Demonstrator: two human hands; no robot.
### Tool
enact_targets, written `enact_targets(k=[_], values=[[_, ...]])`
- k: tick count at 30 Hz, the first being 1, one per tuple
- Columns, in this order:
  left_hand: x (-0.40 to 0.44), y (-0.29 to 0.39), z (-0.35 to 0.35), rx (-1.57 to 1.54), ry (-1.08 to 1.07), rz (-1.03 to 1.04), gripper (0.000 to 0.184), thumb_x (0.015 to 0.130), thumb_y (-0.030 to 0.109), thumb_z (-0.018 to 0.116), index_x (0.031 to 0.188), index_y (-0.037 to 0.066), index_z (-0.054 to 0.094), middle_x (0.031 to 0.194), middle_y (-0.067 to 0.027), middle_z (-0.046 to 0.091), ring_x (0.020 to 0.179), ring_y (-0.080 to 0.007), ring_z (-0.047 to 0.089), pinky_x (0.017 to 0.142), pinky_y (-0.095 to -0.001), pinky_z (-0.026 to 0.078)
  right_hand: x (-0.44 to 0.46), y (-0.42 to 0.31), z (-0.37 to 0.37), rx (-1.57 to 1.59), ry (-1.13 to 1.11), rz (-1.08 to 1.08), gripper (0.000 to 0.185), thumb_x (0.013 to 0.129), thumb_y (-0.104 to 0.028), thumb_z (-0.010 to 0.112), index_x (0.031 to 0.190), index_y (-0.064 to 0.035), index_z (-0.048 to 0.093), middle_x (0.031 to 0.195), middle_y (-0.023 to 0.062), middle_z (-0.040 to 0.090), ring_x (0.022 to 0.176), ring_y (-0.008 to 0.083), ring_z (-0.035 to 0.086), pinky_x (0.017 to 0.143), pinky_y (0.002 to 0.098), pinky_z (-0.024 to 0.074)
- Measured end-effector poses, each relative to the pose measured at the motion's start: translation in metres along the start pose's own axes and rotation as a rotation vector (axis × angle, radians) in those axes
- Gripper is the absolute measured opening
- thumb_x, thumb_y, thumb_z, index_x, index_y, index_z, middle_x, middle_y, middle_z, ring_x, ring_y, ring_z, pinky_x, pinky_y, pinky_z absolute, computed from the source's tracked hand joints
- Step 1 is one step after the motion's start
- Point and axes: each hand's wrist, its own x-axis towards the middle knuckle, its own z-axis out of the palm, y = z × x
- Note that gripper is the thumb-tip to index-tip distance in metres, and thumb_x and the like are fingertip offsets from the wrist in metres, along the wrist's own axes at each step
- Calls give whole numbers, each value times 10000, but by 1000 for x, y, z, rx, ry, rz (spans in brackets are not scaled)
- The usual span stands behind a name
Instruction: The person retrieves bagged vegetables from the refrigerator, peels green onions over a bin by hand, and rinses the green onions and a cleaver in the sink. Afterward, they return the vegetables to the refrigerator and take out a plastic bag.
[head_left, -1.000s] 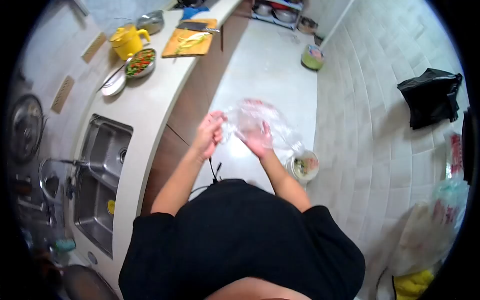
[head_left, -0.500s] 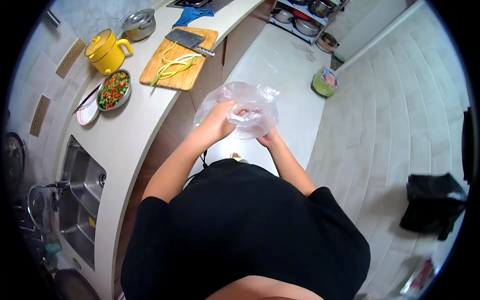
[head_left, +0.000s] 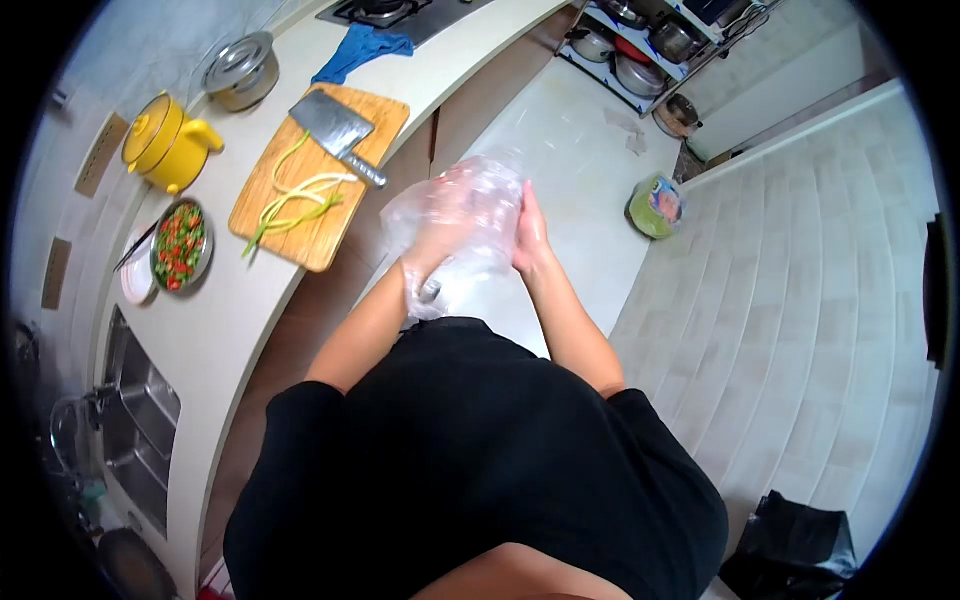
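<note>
A clear plastic bag (head_left: 480,205) is in front of my body, above the floor. My left hand (head_left: 440,230) is inside it, and the film reaches down around my left wrist. Seen through the plastic, the fingers are smeared and their pose is unclear. My right hand (head_left: 530,230) grips the bag's right side, fingers pointing away from me and partly hidden by the film.
On the counter (head_left: 235,310) at left lie a wooden cutting board (head_left: 335,225) with a cleaver (head_left: 335,125) and green-yellow stalks (head_left: 290,205), a bowl of chopped peppers (head_left: 180,245), a yellow pot (head_left: 165,145) and a lidded pot (head_left: 240,75). A sink (head_left: 140,400) is nearer.
My left hand has gone into the bag, which now reaches its wrist. My right hand has moved up from beneath the bag to its right side. The camera view has shifted.
</note>
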Motion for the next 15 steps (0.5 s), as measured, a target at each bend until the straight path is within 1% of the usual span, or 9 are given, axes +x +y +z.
enact_targets(k=[3, 4, 5, 6, 9, 10, 11, 14, 15], values=[[50, -42, 18, -1231, 121, -493, 330, 861, 262, 507, 1142, 88, 518, 1085, -93, 559, 1002, -234, 531, 873, -368, 422, 42, -37, 28, -510, 35, -100, 520, 906, -353, 374, 1306, -22, 348, 1247, 123, 465, 1102, 211, 457, 962, 345, 336], [72, -79, 25, -1456, 2, -543, 325, 892, 303, 463, 1153, 111, 499, 1098, -58, 556, 992, -209, 535, 857, -370, 435, 59, -51, 36, -737, -21, -112, 524, 901, -337, 380, 1318, -25, 327, 1250, 121, 461, 1073, 198, 468, 940, 327, 347], [89, -91, 29, -1533, 38, -517, 325, 895, 306, 452, 1152, 112, 497, 1095, -61, 557, 989, -213, 536, 852, -371, 439, 77, -63, 41, -965, -77, -120, 531, 896, -321, 387, 1331, -27, 306, 1253, 119, 457, 1044, 185, 478, 917, 310, 358], [112, -103, 28, -1611, 79, -481, 325, 898, 310, 441, 1150, 112, 495, 1091, -64, 558, 985, -216, 538, 846, -372, 443, 98, -73, 46, -1073, -98, -168, 512, 866, -211, 440, 1320, -13, 310, 1249, 128, 457, 961, 158, 491, 826, 288, 397], [168, -118, 18, -1699, 126, -387, 333, 910, 328, 394, 1145, 114, 494, 1068, -67, 562, 977, -229, 540, 821, -390, 455, 142, -101, 67, -1208, -123, -395, 468, 820, -100, 511, 1259, 1, 388, 1193, 148, 499, 966, 146, 505, 761, 277, 432], [180, -111, 10, -1684, 149, -385, 333, 910, 330, 392, 1142, 115, 497, 1063, -68, 563, 976, -233, 539, 817, -391, 456, 158, -105, 71, -1192, -96, -521, 402, 779, -23, 571, 1165, 20, 468, 1099, 157, 556, 855, 130, 561, 652, 266, 468], [193, -108, 4, -1667, 170, -385, 333, 911, 332, 390, 1139, 116, 499, 1058, -70, 564, 975, -236, 539, 813, -393, 457, 173, -115, 77, -1264, -66, -488, 361, 771, -41, 588, 1115, 13, 495, 1070, 164, 563, 842, 168, 579, 668, 284, 472], [226, -145, 16, -1953, -106, -282, 346, 910, 346, 389, 1145, 115, 496, 1045, -83, 566, 956, -244, 547, 766, -392, 478, 205, -137, 84, -1446, -27, -477, 236, 755, -75, 626, 972, 1, 569, 976, 177, 579, 762, 239, 614, 663, 318, 482], [230, -139, 14, -1912, -1, -390, 352, 911, 347, 384, 1148, 110, 492, 1053, -88, 561, 956, -244, 546, 760, -390, 480, 211, -142, 85, -1486, -55, -545, 193, 756, -73, 630, 928, 2, 588, 938, 175, 581, 709, 232, 614, 627, 317, 483]])
